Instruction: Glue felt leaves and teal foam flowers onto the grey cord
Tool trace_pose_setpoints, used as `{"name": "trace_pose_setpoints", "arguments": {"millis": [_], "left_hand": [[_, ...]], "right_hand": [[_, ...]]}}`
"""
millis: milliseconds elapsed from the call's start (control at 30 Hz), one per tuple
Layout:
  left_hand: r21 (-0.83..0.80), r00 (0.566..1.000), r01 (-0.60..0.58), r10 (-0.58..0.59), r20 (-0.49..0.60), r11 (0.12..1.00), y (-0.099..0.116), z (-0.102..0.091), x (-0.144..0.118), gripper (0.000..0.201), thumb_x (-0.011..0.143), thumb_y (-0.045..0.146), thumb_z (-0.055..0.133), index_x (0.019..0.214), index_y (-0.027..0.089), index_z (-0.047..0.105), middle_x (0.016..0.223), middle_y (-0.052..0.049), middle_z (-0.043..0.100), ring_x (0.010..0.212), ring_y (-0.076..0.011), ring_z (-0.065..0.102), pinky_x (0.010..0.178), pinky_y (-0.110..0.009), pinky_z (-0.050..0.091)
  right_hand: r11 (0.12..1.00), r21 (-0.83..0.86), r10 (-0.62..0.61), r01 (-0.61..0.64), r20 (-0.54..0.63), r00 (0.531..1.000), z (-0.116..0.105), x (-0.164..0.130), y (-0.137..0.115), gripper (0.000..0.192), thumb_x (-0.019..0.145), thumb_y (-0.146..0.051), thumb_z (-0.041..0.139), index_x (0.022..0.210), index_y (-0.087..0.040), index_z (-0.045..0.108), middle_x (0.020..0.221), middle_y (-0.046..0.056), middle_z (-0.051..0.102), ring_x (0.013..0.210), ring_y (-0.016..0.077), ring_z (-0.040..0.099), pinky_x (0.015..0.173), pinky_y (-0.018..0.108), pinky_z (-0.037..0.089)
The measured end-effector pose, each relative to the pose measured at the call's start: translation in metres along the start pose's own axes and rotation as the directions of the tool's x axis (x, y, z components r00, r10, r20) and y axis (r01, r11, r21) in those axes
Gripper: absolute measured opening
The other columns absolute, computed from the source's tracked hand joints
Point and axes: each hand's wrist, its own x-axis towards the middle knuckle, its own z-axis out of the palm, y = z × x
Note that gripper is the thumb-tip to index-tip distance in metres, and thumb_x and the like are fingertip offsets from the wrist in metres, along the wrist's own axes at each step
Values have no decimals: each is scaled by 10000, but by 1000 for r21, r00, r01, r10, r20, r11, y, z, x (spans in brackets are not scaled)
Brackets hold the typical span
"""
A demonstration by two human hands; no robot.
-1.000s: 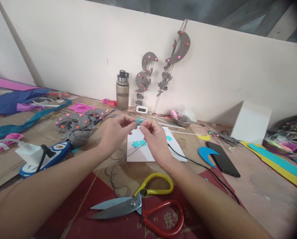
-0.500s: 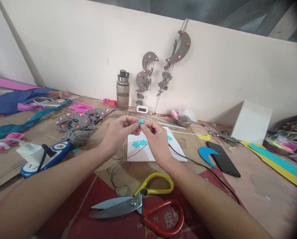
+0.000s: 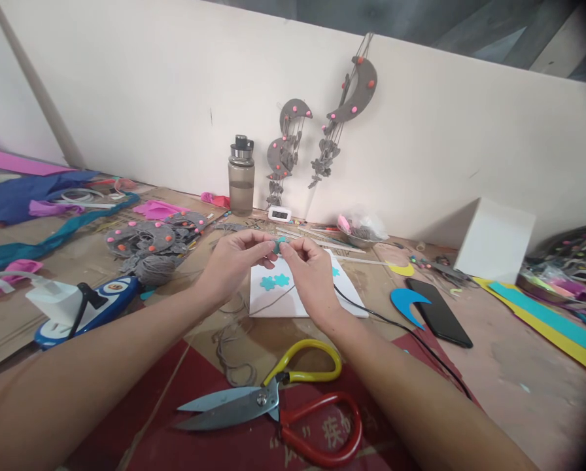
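hands (image 3: pixel 278 261) pinch teal piece (image 3: pixel 280 243) | scissors (image 3: pixel 273 409) near | bottle (image 3: pixel 241 176) behind

Scissors (image 3: pixel 254 407) — shiny metal blades, glossy plastic handles.

A small teal piece (image 3: pixel 279 243) sits pinched between the left hand (image 3: pixel 234 261) and right hand (image 3: pixel 312 275), above a white sheet (image 3: pixel 273 302) bearing teal flower shapes (image 3: pixel 275 281). Near, scissors (image 3: pixel 273 405) show one yellow and one red handle on red card (image 3: pixel 234 445). Far left, grey moons (image 3: pixel 150 239) carry pink and orange dots; right, a black phone (image 3: pixel 440 314) lies by a blue crescent (image 3: pixel 407 302).
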Motion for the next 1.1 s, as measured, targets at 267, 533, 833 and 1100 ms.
{"name": "trace_pose_setpoints", "arguments": {"millis": [267, 533, 833, 1100], "left_hand": [[79, 1000, -24, 24, -1, 997, 0, -2, 1, 154, 748, 283, 638, 778, 132, 647, 645, -20, 624, 575, -119, 572, 591, -251, 450], [144, 999, -15, 20, -28, 989, -3, -2, 2, 110, 758, 254, 611, 760, 145, 619, 599, 7, 579, 540, -100, 534, 558, -236, 411], [-2, 995, 84, -84, 47, 996, 0, -1, 0, 143, 753, 284, 629, 729, 143, 623, 583, 13, 512, 507, -76, 432, 455, -209, 320], [-61, 991, 133, -130, 42, 989, -4, 0, 0, 171, 709, 307, 686, 730, 148, 623, 577, 22, 492, 495, -66, 405, 441, -197, 304]], "right_hand": [[998, -57, -25, 24, -28, 999, 2, -2, 0, 206, 776, -325, 564, 630, -185, 523, 597, -51, 469, 582, 93, 386, 576, 227, 323], [989, -144, -31, 22, -62, 998, 2, -2, 1, 164, 756, -336, 574, 684, -197, 527, 582, -62, 422, 563, 92, 362, 548, 219, 311], [989, -147, 6, -14, -56, 998, 3, -2, 4, 188, 771, -376, 547, 787, -201, 613, 614, -45, 510, 566, 97, 417, 541, 215, 334], [998, -57, 37, -40, -38, 999, 5, -1, 7, 180, 763, -357, 550, 782, -187, 605, 723, -13, 620, 653, 111, 535, 618, 226, 416]]}}
